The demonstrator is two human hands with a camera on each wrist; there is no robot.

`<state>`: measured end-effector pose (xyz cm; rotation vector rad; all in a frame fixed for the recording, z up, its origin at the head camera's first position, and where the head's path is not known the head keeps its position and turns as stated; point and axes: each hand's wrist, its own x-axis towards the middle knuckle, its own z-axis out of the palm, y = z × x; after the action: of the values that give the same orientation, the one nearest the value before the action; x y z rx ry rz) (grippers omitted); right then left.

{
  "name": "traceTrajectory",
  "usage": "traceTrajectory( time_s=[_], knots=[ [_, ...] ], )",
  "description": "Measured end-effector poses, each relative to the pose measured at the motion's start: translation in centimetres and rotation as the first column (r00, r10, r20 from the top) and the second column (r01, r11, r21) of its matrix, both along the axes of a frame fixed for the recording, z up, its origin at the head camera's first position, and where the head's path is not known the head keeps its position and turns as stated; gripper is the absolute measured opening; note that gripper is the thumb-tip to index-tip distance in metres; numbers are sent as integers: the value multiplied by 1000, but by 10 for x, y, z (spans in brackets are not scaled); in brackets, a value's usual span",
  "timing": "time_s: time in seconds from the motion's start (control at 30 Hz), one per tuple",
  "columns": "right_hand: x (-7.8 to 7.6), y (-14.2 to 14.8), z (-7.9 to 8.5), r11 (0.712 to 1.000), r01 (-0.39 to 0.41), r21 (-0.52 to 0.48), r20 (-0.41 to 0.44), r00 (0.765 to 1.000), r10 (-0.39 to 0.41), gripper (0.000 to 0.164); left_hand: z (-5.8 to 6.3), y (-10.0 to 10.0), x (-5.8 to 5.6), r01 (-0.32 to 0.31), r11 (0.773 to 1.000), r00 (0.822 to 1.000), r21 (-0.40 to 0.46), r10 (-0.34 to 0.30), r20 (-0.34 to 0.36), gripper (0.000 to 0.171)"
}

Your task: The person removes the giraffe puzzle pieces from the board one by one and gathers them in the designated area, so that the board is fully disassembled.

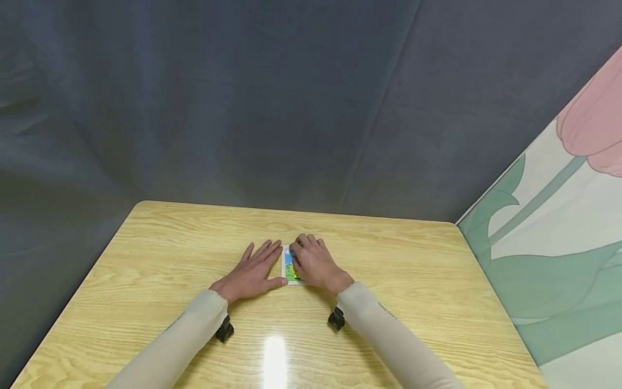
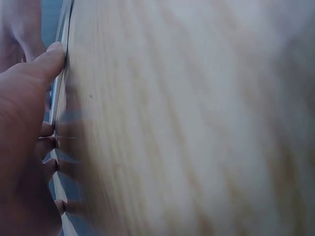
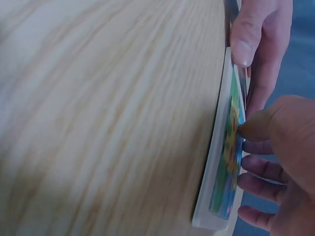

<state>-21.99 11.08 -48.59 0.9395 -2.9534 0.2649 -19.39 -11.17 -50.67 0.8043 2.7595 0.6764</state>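
Note:
A small flat picture board (image 3: 212,182) with a white frame and a bright green, blue and yellow picture lies on the table. My left hand (image 1: 252,272) rests flat at its left side, fingers spread, with the thumb tip on the near corner of the frame. The right hand (image 1: 313,262) is over the board and covers its right part in the head view. In the right wrist view, the bent thumb and fingertips (image 3: 253,164) meet the picture, thumb and index tips close together. I cannot tell whether they pinch a small piece there.
The wooden table (image 1: 160,259) has a rounded far left corner and a bright light reflection near the front. Behind it hangs a dark grey curtain (image 1: 252,108). A panel with a pink tulip and green leaves (image 1: 559,281) borders the right edge.

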Motion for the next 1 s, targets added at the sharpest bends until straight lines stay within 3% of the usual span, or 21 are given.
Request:
traceTrajectory(
  time_s=[0.23,0.4,0.63,1.0],
  knots=[
    [-2,-5,5,997,15,76,5,1000,-16,30,-1,1,-1,-4,1000,1000,4,4,2,93],
    [-4,-8,9,992,11,126,31,999,-15,36,7,4,-3,-11,999,999,-43,13,42,94],
    [-4,-12,21,992,7,127,92,996,-19,34,27,11,-4,-18,993,992,-117,33,121,93],
    [-13,-14,29,996,32,89,242,969,-52,37,33,14,-1,-20,990,986,-137,42,158,93]
  ],
)
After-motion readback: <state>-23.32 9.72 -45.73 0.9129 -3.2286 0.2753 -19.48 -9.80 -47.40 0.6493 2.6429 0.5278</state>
